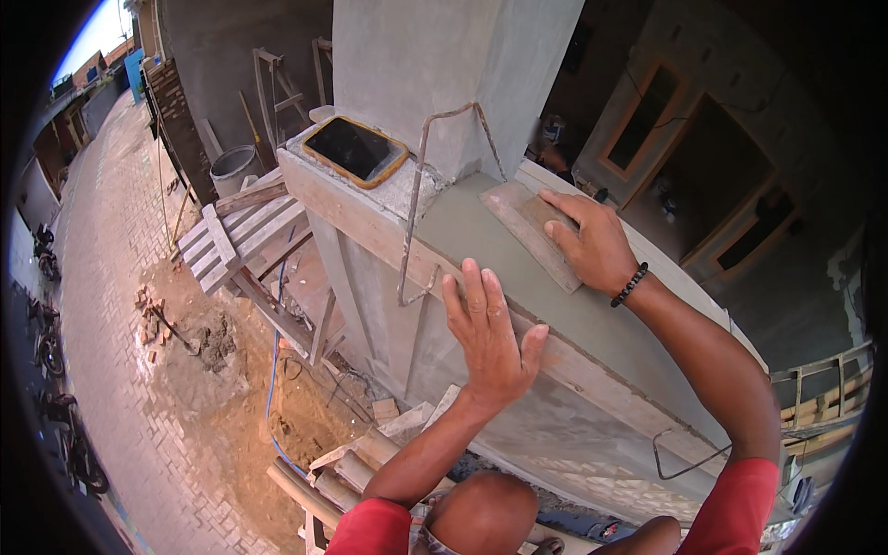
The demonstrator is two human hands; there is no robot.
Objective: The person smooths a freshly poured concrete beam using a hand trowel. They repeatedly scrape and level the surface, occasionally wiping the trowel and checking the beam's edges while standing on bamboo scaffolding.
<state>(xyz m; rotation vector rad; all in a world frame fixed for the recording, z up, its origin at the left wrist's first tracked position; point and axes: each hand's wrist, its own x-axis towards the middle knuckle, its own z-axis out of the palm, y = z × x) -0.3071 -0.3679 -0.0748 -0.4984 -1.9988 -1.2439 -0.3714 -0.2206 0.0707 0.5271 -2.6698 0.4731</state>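
A flat wooden float lies on smooth grey mortar along the top of a low wall, beside the foot of a plastered column. My right hand grips the float, with its fingers over the upper side; a dark bead bracelet circles that wrist. My left hand is open, fingers raised and spread, its thumb side at the wooden board that edges the mortar. Just beyond its fingertips, a bent metal rod hooks over the board. Whether the left palm presses on the board cannot be told.
A phone in a yellow case lies on the rough ledge by the column. Another bent rod hooks the board lower right. Below left are a slatted wooden stand, a grey bucket, sand and a blue hose.
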